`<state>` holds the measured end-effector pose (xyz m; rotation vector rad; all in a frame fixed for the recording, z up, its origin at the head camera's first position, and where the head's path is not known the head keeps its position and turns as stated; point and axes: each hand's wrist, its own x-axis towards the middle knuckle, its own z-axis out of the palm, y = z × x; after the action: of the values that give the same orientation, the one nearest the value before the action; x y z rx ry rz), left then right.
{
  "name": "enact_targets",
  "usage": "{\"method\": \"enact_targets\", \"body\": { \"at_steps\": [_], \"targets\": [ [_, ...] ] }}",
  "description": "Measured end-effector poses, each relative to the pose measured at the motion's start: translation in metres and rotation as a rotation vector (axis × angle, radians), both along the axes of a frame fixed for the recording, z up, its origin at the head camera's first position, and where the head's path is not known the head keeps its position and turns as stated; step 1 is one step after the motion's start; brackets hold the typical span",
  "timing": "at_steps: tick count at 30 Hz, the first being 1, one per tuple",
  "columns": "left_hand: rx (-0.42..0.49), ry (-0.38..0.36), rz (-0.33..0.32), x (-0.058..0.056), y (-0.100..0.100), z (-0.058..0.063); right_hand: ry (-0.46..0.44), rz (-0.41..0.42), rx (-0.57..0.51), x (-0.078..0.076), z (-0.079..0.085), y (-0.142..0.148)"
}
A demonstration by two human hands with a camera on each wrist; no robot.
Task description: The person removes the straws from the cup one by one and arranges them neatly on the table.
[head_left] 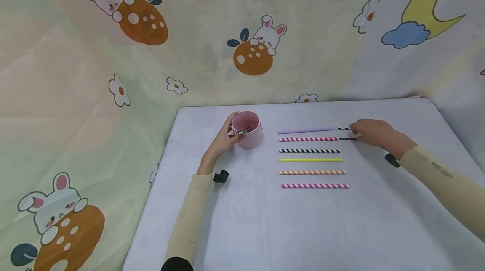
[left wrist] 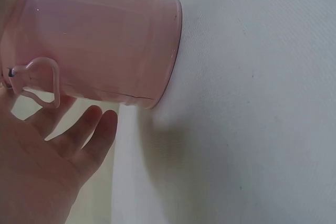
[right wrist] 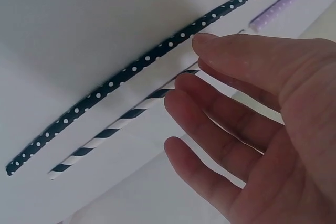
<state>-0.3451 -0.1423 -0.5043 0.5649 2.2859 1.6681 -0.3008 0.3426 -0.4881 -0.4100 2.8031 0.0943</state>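
At the table's back left, my left hand [head_left: 222, 140] grips a small pink bucket [head_left: 253, 138] near its rim. A dark-and-light patterned thing [head_left: 244, 131] shows at the bucket's mouth, too small to make out. In the left wrist view, a wire-like handle [left wrist: 55, 82] hangs from the bucket's side near my fingers. My right hand [head_left: 373, 132] hovers low over a black-and-white striped paper straw [right wrist: 121, 121], with loosely bent fingers partly covering it. Beside it lies a black polka-dot straw [right wrist: 110, 83]. These two straws lie end to end with a purple straw [head_left: 306, 130] and a red-striped straw [head_left: 308, 139].
Nearer me, a second black-and-white straw [head_left: 309, 151], a yellow straw [head_left: 310, 160], an orange-striped straw [head_left: 312, 172] and a pink-striped straw [head_left: 315, 186] lie in parallel rows. The white table [head_left: 242, 229] meets a patterned cloth backdrop [head_left: 204, 52] behind and to the left.
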Motion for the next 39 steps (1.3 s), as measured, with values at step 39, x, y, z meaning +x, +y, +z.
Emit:
{"method": "enact_targets", "body": {
  "at_steps": [39],
  "targets": [
    [-0.008, 0.000, 0.009, 0.000, 0.001, 0.000, 0.077, 0.093, -0.045, -0.009, 0.030, -0.031]
  ]
}}
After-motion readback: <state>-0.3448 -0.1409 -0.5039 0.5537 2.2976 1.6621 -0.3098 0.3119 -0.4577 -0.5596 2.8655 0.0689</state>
